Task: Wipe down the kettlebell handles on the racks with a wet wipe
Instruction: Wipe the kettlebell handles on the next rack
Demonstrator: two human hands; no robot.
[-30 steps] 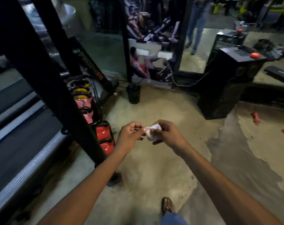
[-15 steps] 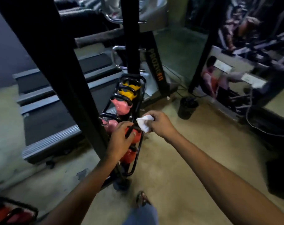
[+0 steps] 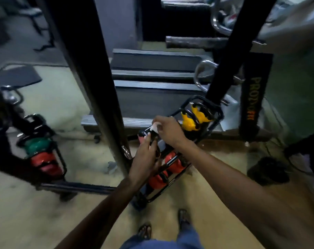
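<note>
Right hand: I see the right hand (image 3: 168, 131) knuckles up, fingertips pinching a white wet wipe (image 3: 154, 127); narrow, closed round the wipe.
Wet wipe: bunched small and mostly hidden under the fingers. It is pressed onto the black kettlebell handle (image 3: 144, 133) at the left end of the rack's upper part.
Left hand: the left hand (image 3: 145, 159) is back up, with its fingers reaching forward onto the same handle just below the wipe. They touch it, but I cannot tell whether they wrap round it or only lie on it.
Pink kettlebell: the pink kettlebell (image 3: 140, 140) sits under that handle; only a sliver shows past the left fingers.
Rack: a black wire rack (image 3: 217, 112) stands low on the floor (image 3: 80, 212) and runs from near the person's feet up and to the right.
Yellow kettlebells: the yellow kettlebells (image 3: 187, 124) are at the far end of the rack, just beyond the right hand, with black handles.
Red kettlebells: the red kettlebells (image 3: 174, 163) are in the near part of the rack, under the right wrist and beside the left hand.
Second rack: a second rack (image 3: 61, 159) is well apart at the left, holding a green kettlebell (image 3: 36, 144) with a red one below it; blurred.
Black post: a black post (image 3: 98, 87) slants down just left of the left hand.
Treadmill: a treadmill (image 3: 152, 101) sits behind the rack, deck end towards me.
Feet: sandals (image 3: 144, 230) show at the bottom edge, near the rack's end.
</note>
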